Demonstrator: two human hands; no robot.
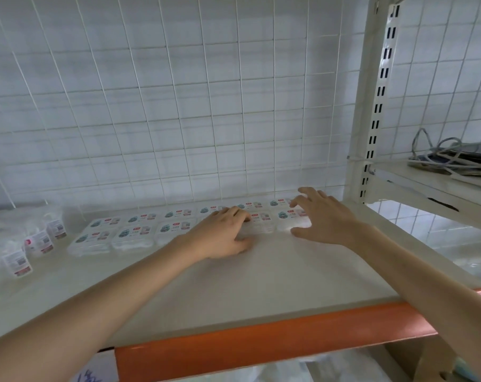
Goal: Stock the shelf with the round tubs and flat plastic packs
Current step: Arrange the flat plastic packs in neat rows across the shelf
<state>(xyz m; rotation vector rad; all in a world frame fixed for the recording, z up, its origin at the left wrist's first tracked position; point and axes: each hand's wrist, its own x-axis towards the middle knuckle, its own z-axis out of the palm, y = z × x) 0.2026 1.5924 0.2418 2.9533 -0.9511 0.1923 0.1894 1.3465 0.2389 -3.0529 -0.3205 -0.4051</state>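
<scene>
Two rows of flat clear plastic packs (134, 235) with teal and red labels lie along the back of the white shelf (261, 279). My left hand (222, 234) rests on the front-row pack (261, 224) right of the middle, fingers curled over its top and thumb at its front edge. Just to the right, my right hand (324, 216) hovers with spread fingers over the rightmost front pack (291, 221), thumb near its front edge. Round clear tubs (39, 242) with red and white labels stand at the shelf's far left.
A white wire grid (178, 106) closes the back of the shelf. An orange beam (261, 334) runs along the front edge. A slotted upright post (371, 106) stands at the right, with a neighbouring shelf holding cables (448, 155) behind it.
</scene>
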